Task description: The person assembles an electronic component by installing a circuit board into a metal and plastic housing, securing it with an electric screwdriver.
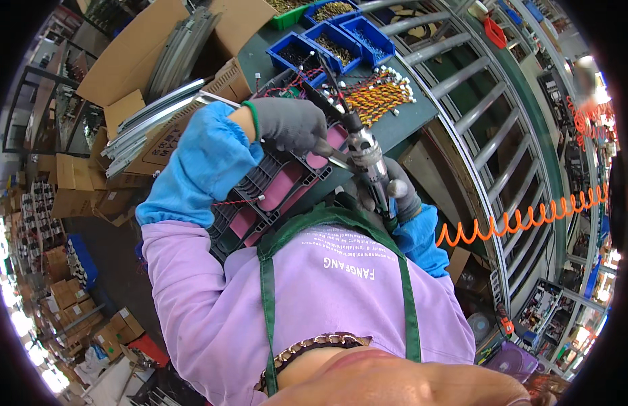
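My left hand (290, 124), in a grey glove and blue sleeve cover, is closed around a flat metal piece (335, 158). That piece reaches across to the metal collar of a power screwdriver (368, 159). Gloved as well, my right hand (398, 189) grips the driver's body from the right side; some of its fingers are hidden behind the tool. The driver's dark end points up and away from me. Beneath my left arm lies a black plastic frame with pink parts (283, 193), thin red wires on it.
Blue bins (331, 47) of small fasteners stand at the back of the bench. Beside them lies a pile of red and yellow twisted wires (381, 95). An open carton (141, 74) with metal strips is at left. A roller conveyor (463, 74) and coiled orange hose (524, 220) run at right.
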### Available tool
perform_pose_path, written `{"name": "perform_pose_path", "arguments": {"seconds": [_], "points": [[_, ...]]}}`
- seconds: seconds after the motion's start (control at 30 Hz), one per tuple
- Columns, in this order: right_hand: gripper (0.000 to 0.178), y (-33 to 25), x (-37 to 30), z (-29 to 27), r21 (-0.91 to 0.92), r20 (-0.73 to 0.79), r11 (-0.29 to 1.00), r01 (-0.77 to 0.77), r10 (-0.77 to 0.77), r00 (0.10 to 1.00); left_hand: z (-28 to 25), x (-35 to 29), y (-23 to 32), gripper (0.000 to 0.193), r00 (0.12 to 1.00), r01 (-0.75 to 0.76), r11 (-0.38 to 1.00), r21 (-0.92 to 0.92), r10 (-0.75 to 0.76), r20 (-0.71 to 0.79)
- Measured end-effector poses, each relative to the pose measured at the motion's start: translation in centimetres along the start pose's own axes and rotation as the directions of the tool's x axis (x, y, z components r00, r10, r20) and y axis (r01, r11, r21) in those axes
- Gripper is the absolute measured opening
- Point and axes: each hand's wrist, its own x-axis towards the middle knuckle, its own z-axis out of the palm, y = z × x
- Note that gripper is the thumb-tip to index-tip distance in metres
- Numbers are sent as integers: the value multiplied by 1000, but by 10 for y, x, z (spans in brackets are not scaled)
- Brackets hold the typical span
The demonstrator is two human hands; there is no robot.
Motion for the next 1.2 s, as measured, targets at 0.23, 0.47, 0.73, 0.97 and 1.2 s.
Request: {"name": "perform_pose_path", "arguments": {"seconds": [0.23,0.47,0.73,0.97,1.2], "points": [[98,-10,4,21,-118,-45,992,-39,34,998,16,12,-14,33,852,-107,883,457,319,-416],[99,-22,3,29,-191,-85,977,-95,80,993,47,1,-20,22,95,-230,835,500,530,-842],[100,-22,3,34,-235,-68,955,-183,172,983,69,20,-52,28,786,-545,68,-835,-303,-538],[96,-14,-9,26,-134,-114,982,-131,116,987,63,-27,-51,25,405,-685,483,-546,-370,-836],[90,-8,-18,14,-183,-196,974,-135,99,976,50,-79,-110,29,-29,-443,816,-372,-428,-903]]}}
